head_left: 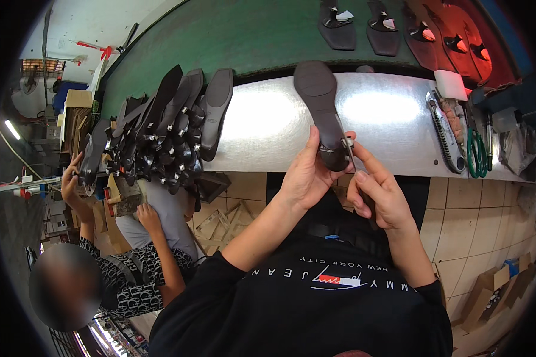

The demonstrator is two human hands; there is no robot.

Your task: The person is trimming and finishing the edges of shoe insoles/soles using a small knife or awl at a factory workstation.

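Note:
My left hand [307, 175] is closed around the heel end of a dark brown sandal [317, 89], its sole turned up and its toe pointing away from me. On the heel's right side, my right hand [380, 190] grips a slim tool with a thin metal blade and a dark handle [371, 209]. The blade lies against or very near the edge of the heel; fingers partly hide where they meet. Both hands are just off the near edge of the metal worktop [259, 119].
Many dark sandals [161, 137] are heaped at the left, where a co-worker [143, 262] sits. Beyond the worktop, more sandals [337, 27] rest on a green belt [250, 35], some under red light. At right are a utility knife [446, 140], green-handled scissors [475, 152] and a white block [451, 85].

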